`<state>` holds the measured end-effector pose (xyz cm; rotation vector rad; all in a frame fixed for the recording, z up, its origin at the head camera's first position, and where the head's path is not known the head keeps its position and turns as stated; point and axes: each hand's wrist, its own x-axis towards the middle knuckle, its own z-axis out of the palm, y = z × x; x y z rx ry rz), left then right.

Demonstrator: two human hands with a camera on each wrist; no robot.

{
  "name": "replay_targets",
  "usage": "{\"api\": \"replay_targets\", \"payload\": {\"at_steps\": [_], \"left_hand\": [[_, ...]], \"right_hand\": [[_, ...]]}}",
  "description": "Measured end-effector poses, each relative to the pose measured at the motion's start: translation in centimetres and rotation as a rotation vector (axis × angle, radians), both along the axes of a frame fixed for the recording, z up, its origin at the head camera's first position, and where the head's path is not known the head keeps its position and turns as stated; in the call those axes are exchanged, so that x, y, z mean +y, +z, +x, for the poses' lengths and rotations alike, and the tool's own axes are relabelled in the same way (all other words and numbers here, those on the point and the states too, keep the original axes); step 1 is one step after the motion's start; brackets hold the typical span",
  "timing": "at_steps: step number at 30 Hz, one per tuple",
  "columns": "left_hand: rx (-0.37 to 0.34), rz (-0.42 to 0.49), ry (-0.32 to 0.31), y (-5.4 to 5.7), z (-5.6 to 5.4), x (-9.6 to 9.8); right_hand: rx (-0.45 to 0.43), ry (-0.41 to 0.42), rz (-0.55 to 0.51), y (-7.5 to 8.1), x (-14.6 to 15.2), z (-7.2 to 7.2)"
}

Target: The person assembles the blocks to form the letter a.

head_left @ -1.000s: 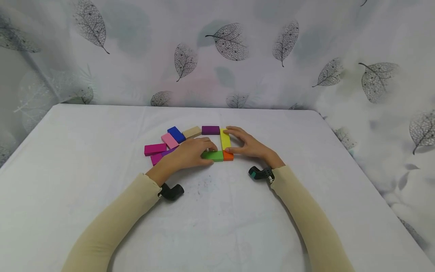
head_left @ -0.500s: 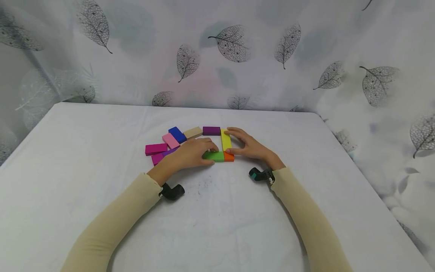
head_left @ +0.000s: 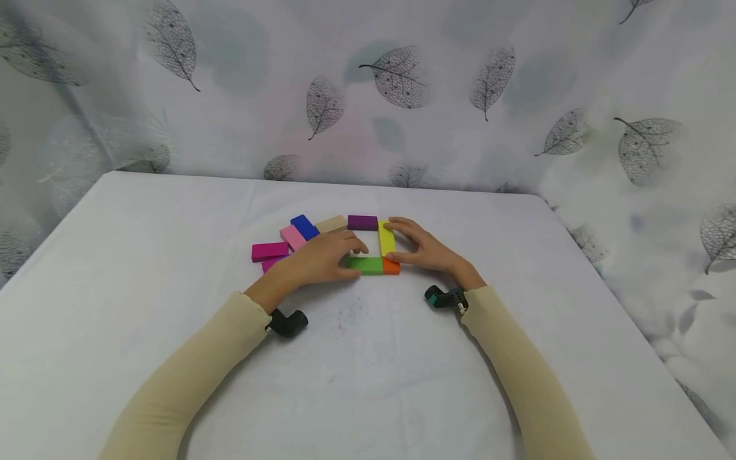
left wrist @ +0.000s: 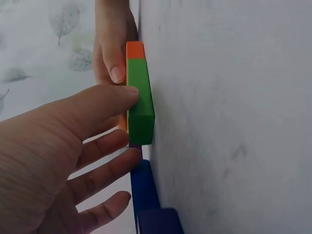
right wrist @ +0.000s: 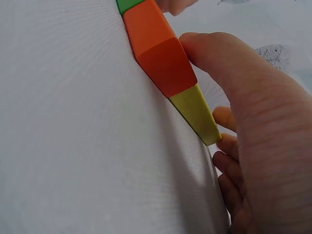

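Touching the green block (head_left: pixel 370 266) with its thumb, the left hand (head_left: pixel 324 257) is loosely spread; the right hand (head_left: pixel 430 250), also spread, has the orange block (head_left: pixel 391 267) by its thumb, the yellow block (head_left: pixel 386 238) by its fingers. An uneven push could skew their corner.

Counter (head_left: pixel 356 390) is backed by a backdrop (head_left: pixel 345 150). Toward the counter's far edge, near block (head_left: pixel 370 266) is abutted on its right by corner block (head_left: pixel 391 266). Side block (head_left: pixel 386 239) is set behind corner block, running away lengthwise. Far block (head_left: pixel 363 223) is placed left of side block's far end; slanted block (head_left: pixel 331 224) is laid left of that. Farther left and nearer, remaining blocks (head_left: pixel 292 237) are strung toward outermost block (head_left: pixel 269 252). Left grip (head_left: pixel 326 258) is positioned at near block's left end; right grip (head_left: pixel 428 249), right of side block.
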<state>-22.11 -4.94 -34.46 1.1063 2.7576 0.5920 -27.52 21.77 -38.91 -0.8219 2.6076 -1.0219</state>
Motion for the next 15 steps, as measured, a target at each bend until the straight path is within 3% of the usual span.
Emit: {"api": "replay_targets", "payload": {"at_steps": [15], "left_hand": [[-0.006,0.058,-0.005,-0.1,0.1,-1.3]], "right_hand": [[-0.015,-0.002,-0.006,0.4,0.0,0.3]]}}
